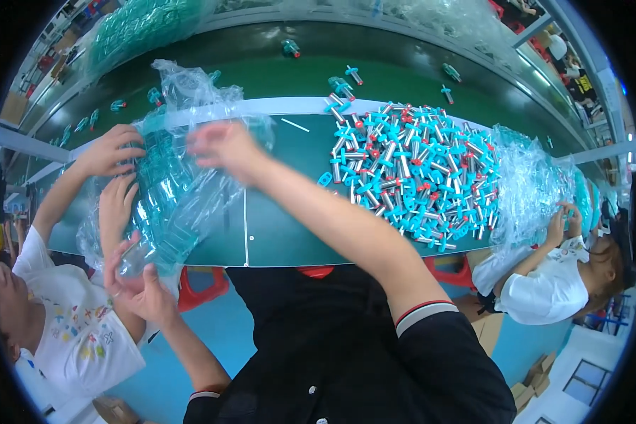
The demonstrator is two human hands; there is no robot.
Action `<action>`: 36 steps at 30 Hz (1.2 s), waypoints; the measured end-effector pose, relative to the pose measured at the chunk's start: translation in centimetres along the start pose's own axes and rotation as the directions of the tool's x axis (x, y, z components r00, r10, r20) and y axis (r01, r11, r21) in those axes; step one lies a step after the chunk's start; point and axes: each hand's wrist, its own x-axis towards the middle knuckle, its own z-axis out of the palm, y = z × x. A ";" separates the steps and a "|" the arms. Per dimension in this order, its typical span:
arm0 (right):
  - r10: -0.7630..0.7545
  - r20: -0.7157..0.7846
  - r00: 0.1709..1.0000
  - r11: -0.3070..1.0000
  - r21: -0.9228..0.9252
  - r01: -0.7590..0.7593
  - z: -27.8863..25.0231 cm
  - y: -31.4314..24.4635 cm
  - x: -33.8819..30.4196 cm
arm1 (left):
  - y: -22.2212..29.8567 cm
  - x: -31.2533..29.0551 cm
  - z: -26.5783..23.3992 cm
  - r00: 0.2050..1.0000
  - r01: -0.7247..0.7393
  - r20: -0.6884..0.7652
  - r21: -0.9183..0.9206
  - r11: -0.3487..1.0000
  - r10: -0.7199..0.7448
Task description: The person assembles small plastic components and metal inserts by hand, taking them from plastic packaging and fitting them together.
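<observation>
A clear plastic bag [198,92] lies rumpled at the left of the green table, over many see-through green plastic pieces [162,173]. My right hand [230,150] reaches across to the bag's right side; motion smears its fingers, so their grip cannot be made out. Low by the table's front edge, my left hand [147,291] has thumb and fingers apart, close to the bag's near end. Clear plastic shows behind those fingers. To the right is a large heap of small metal-barrelled parts [417,169] with turquoise and red plastic ends.
At the left, a co-worker's hands [113,152] are at the same bag. Another co-worker [548,283] on the right works by a second plastic bag [533,187]. Beyond the table's pale rim runs a green belt [396,63] with scattered parts. A thin white stick [295,125] lies near the rim.
</observation>
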 end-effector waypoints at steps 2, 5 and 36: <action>-0.064 -0.227 0.972 0.996 0.048 0.077 -4.4 -5.8 1.6 | -1.1 -0.9 0.9 0.976 0.211 0.081 -0.102 0.972 -0.204; -0.538 -0.384 0.750 0.234 -0.923 -0.305 -14.8 -11.9 2.5 | -1.9 -3.4 2.6 0.915 0.399 0.007 -0.178 0.900 -0.404; -0.263 -0.188 0.946 0.879 -0.450 0.155 -5.8 -13.7 -21.4 | 2.7 0.1 17.4 0.774 0.301 0.594 -0.042 0.953 -0.219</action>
